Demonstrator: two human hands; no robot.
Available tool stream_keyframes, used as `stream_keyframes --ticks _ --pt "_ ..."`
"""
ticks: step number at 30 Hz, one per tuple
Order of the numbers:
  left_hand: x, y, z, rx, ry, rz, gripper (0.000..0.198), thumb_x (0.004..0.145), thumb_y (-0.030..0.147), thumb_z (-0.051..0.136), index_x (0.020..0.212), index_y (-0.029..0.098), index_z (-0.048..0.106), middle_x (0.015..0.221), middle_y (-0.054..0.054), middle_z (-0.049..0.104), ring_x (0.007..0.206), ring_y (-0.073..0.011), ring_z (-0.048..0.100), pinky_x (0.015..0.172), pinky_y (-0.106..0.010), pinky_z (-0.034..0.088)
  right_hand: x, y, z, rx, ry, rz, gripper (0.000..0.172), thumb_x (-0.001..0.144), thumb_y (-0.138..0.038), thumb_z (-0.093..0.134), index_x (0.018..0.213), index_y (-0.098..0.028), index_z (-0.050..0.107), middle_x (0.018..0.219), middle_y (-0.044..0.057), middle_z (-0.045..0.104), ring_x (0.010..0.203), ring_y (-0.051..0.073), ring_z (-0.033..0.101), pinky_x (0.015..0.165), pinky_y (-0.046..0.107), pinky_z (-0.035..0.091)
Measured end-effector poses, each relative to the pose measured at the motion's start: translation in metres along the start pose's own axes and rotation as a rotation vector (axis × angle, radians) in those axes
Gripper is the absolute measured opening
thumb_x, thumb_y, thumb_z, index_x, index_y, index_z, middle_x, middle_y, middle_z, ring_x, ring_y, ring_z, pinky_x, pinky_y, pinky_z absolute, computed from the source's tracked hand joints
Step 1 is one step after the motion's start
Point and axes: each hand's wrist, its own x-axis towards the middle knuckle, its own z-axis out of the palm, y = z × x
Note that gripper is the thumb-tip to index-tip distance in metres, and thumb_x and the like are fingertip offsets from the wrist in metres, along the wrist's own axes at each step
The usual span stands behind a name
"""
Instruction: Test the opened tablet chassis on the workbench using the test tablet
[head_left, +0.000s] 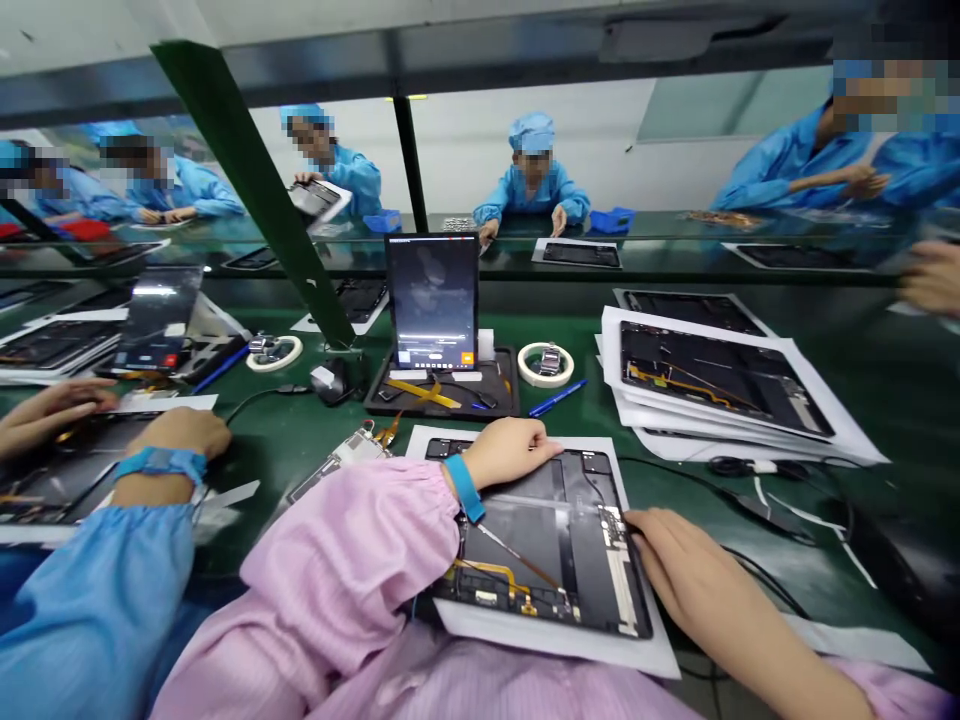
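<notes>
An opened tablet housing (525,530) lies on a white sheet (487,630) in front of me, its inside facing up with an orange flex cable (495,572) and a small circuit board (613,525). My left hand (510,450), a blue strap (465,488) at its wrist, is over the housing's far edge. Its fingers are curled together, and whatever they may pinch is hidden. Beside the housing's right edge rests my right hand (675,560), fingers stretched out and fingertips touching the rim near the circuit board.
A lit tablet screen (433,300) stands in a black tray (502,375) ahead. Nearby are a tape roll (546,365), a blue pen (557,398) and a mouse (330,380). Stacked housings (712,375) and cables (750,510) lie right. A co-worker's hands (180,432) work at left.
</notes>
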Motion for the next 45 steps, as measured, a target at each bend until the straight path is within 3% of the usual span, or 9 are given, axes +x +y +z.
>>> stream_keyframes --ticks 6,8,10,12,14,21,27,37,45 --pt "0.0 0.0 0.0 -0.015 -0.025 -0.005 0.037 0.084 0.052 0.051 0.069 0.019 0.059 0.067 0.0 0.062 0.06 -0.0134 0.053 0.053 -0.025 0.03 0.0 0.012 -0.007 0.074 -0.098 -0.059 0.023 0.096 -0.022 0.036 0.107 -0.019 0.056 0.083 0.006 0.06 0.075 0.021 0.061 0.063 0.034 0.053" --pt "0.0 0.0 0.0 -0.011 -0.035 -0.004 0.038 0.085 0.052 0.051 0.068 0.018 0.059 0.066 0.0 0.062 0.06 -0.0132 0.053 0.053 -0.025 0.029 -0.003 0.017 -0.008 0.129 -0.109 0.015 0.028 0.095 -0.029 0.043 0.121 -0.02 0.051 0.094 0.008 0.063 0.08 0.021 0.063 0.067 0.034 0.055" --pt "-0.001 0.001 0.0 -0.001 -0.037 -0.008 0.038 0.085 0.051 0.05 0.069 0.018 0.059 0.066 0.001 0.062 0.06 -0.0134 0.053 0.053 -0.025 0.029 -0.007 0.019 -0.008 0.189 -0.02 0.13 0.039 0.094 -0.034 0.048 0.13 -0.018 0.046 0.104 0.01 0.063 0.083 0.02 0.064 0.071 0.034 0.056" --pt "-0.002 0.001 0.0 0.017 -0.042 -0.015 0.038 0.086 0.051 0.049 0.07 0.018 0.059 0.066 0.0 0.061 0.06 -0.0139 0.053 0.053 -0.025 0.028 -0.011 0.018 -0.009 0.219 0.107 0.197 0.031 0.094 -0.031 0.048 0.122 -0.019 0.052 0.104 0.009 0.065 0.084 0.02 0.065 0.075 0.034 0.056" --pt "-0.002 -0.001 0.0 0.032 -0.053 -0.019 0.039 0.086 0.053 0.047 0.07 0.019 0.059 0.065 0.0 0.061 0.06 -0.0143 0.052 0.054 -0.025 0.028 -0.013 0.018 -0.01 0.217 0.159 0.17 0.021 0.095 -0.025 0.047 0.111 -0.021 0.06 0.099 0.006 0.068 0.088 0.019 0.065 0.08 0.034 0.054" --pt "-0.003 -0.003 0.0 0.048 -0.081 -0.009 0.044 0.086 0.057 0.044 0.068 0.019 0.056 0.066 0.0 0.061 0.059 -0.0147 0.052 0.053 -0.025 0.027 -0.008 0.015 -0.02 0.147 -0.008 0.066 0.029 0.096 -0.021 0.043 0.112 -0.024 0.067 0.088 0.005 0.069 0.086 0.02 0.055 0.079 0.039 0.046" --pt "-0.003 -0.002 0.0 0.054 -0.081 -0.007 0.044 0.086 0.056 0.043 0.067 0.019 0.054 0.066 0.0 0.061 0.059 -0.0147 0.052 0.054 -0.025 0.027 -0.006 0.012 -0.02 0.043 0.013 0.009 0.029 0.096 -0.017 0.043 0.111 -0.024 0.068 0.09 0.005 0.069 0.089 0.021 0.053 0.082 0.038 0.04" --pt "-0.002 -0.003 0.0 0.039 -0.067 -0.013 0.044 0.085 0.058 0.044 0.068 0.019 0.056 0.065 -0.001 0.061 0.059 -0.015 0.052 0.053 -0.025 0.027 -0.002 0.005 -0.015 0.105 0.032 0.017 0.025 0.096 -0.02 0.046 0.108 -0.022 0.067 0.088 0.006 0.068 0.089 0.02 0.054 0.081 0.037 0.042" --pt "-0.003 0.001 0.002 0.007 -0.021 -0.018 0.034 0.085 0.049 0.051 0.074 0.018 0.061 0.069 -0.001 0.064 0.062 -0.015 0.055 0.054 -0.025 0.033 -0.005 0.008 -0.006 0.165 0.039 0.055 0.02 0.095 -0.022 0.047 0.105 -0.019 0.065 0.089 0.007 0.067 0.087 0.021 0.056 0.081 0.038 0.044"
